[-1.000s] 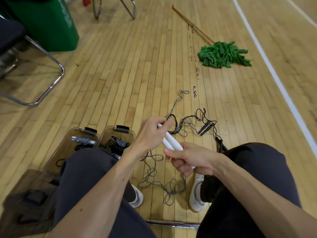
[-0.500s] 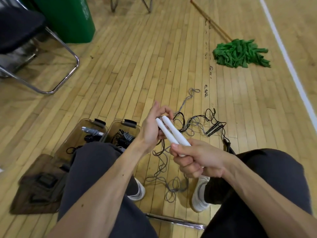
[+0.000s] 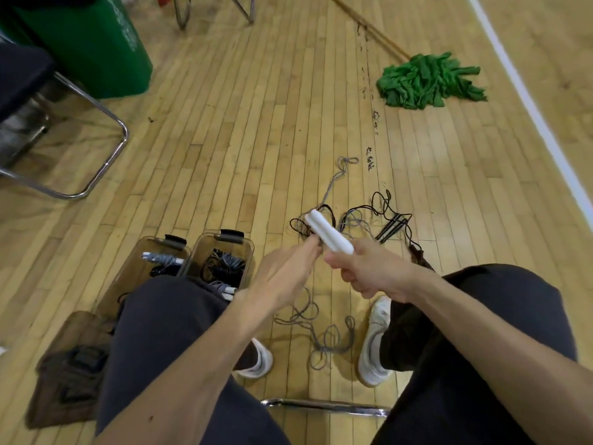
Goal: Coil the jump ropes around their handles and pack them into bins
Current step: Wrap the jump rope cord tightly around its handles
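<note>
Wood floor (image 3: 256,123). Two clear bins (image 3: 211,237) by my left knee, coiled ropes inside. Right hand (image 3: 372,271) clenched round both white handles (image 3: 327,234). Left hand (image 3: 285,277) fingers straight, tips touching the handles. Grey rope (image 3: 321,342) trailing loose between my shoes.

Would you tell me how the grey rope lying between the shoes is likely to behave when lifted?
Probably floppy: the grey rope lies in loose loops. Likely light, being thin cord. It may snag the black rope tangled nearby.
</note>
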Demonstrator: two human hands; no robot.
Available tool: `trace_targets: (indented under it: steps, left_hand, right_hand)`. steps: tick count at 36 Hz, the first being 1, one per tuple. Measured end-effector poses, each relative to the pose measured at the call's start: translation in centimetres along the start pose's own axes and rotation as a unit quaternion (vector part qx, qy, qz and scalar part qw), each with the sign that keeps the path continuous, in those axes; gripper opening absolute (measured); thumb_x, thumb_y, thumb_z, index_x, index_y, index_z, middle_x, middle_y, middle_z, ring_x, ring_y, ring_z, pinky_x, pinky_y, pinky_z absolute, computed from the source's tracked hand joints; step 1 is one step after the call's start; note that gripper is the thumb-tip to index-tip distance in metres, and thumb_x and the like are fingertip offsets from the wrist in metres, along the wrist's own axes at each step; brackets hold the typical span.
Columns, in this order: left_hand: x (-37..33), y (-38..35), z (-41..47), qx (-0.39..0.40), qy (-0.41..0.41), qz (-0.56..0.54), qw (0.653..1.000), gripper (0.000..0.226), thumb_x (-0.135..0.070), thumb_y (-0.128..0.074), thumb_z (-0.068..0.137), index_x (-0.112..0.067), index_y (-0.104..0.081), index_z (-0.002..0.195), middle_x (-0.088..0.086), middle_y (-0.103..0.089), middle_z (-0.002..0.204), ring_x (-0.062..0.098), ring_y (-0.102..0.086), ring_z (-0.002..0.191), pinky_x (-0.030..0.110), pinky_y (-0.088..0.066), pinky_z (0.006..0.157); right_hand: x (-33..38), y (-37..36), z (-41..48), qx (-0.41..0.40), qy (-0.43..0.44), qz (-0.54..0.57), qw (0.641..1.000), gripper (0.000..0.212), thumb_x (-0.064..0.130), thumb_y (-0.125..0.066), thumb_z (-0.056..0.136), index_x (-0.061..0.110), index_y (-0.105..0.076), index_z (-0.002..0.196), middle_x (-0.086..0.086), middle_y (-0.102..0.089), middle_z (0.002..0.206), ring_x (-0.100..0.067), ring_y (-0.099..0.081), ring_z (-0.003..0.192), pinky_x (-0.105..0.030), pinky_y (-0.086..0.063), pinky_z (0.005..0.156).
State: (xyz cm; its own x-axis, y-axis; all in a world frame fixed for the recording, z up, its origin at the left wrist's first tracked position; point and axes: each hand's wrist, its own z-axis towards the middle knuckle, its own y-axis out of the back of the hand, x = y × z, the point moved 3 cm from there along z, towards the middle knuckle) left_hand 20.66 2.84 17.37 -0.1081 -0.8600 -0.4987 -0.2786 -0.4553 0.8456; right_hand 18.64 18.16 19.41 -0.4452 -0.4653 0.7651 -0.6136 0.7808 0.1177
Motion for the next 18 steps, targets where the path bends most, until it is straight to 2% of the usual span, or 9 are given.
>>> trace_targets:
  steps: [4, 7, 9, 11, 14, 18]
  left_hand:
    - [-0.4, 0.1, 0.0, 0.030, -0.044, 0.194, 0.980, 0.013, -0.028, -0.033, 0.109, -0.019, -0.042, 0.109, -0.002, -0.053, 0.086, 0.025, -0.057, 0.074, 0.039, -0.047, 0.059]
    - [-0.8, 0.2, -0.2, 0.058, -0.060, 0.263, 0.961, 0.016, -0.031, -0.030, 0.109, -0.020, -0.041, 0.104, -0.001, -0.057, 0.096, 0.023, -0.060, 0.079, 0.036, -0.043, 0.058]
    - [-1.0, 0.0, -0.4, 0.064, -0.095, 0.306, 0.945, 0.016, -0.029, -0.035, 0.108, -0.019, -0.048, 0.108, -0.001, -0.059, 0.102, 0.021, -0.061, 0.081, 0.035, -0.044, 0.058]
    - [-1.1, 0.3, -0.6, 0.073, -0.120, 0.327, 0.935, 0.018, -0.029, -0.040, 0.107, -0.019, -0.054, 0.112, -0.001, -0.059, 0.105, 0.019, -0.060, 0.082, 0.033, -0.043, 0.059]
    - [-1.4, 1.1, -0.4, 0.089, -0.142, 0.324, 0.931, 0.024, -0.034, -0.042, 0.106, -0.017, -0.059, 0.110, 0.001, -0.060, 0.106, 0.017, -0.050, 0.078, 0.031, -0.034, 0.061]
    - [-2.3, 1.9, 0.2, 0.133, -0.163, 0.316, 0.925, 0.024, -0.036, -0.054, 0.101, -0.014, -0.064, 0.105, 0.000, -0.059, 0.099, 0.019, -0.054, 0.083, 0.031, -0.035, 0.065]
  right_hand:
    - [-0.6, -0.2, 0.5, -0.015, -0.011, -0.076, 0.997, 0.019, 0.026, -0.057, 0.103, 0.011, -0.052, 0.091, -0.004, -0.043, 0.069, -0.011, -0.033, 0.046, -0.023, -0.029, 0.040]
    - [-1.2, -0.3, 1.1, -0.009, -0.024, -0.141, 0.990, 0.020, 0.026, -0.056, 0.103, 0.009, -0.053, 0.095, -0.004, -0.045, 0.068, -0.012, -0.036, 0.045, -0.023, -0.031, 0.039]
    - [-1.8, -0.5, 1.6, 0.003, -0.036, -0.189, 0.981, 0.022, 0.025, -0.057, 0.103, 0.007, -0.053, 0.091, -0.004, -0.047, 0.064, -0.013, -0.038, 0.042, -0.023, -0.033, 0.039]
    - [-2.4, -1.0, 2.1, 0.020, -0.047, -0.216, 0.975, 0.024, 0.026, -0.057, 0.102, 0.008, -0.052, 0.086, -0.004, -0.048, 0.063, -0.015, -0.039, 0.043, -0.025, -0.034, 0.041]
    - [-2.5, -1.4, 2.5, 0.038, -0.051, -0.258, 0.964, 0.024, 0.029, -0.056, 0.103, 0.006, -0.055, 0.095, -0.005, -0.049, 0.066, -0.017, -0.041, 0.047, -0.027, -0.038, 0.045]
    - [-2.5, -1.5, 2.6, 0.065, -0.052, -0.297, 0.951, 0.028, 0.031, -0.056, 0.103, 0.003, -0.060, 0.103, -0.006, -0.049, 0.069, -0.018, -0.042, 0.049, -0.028, -0.040, 0.046]
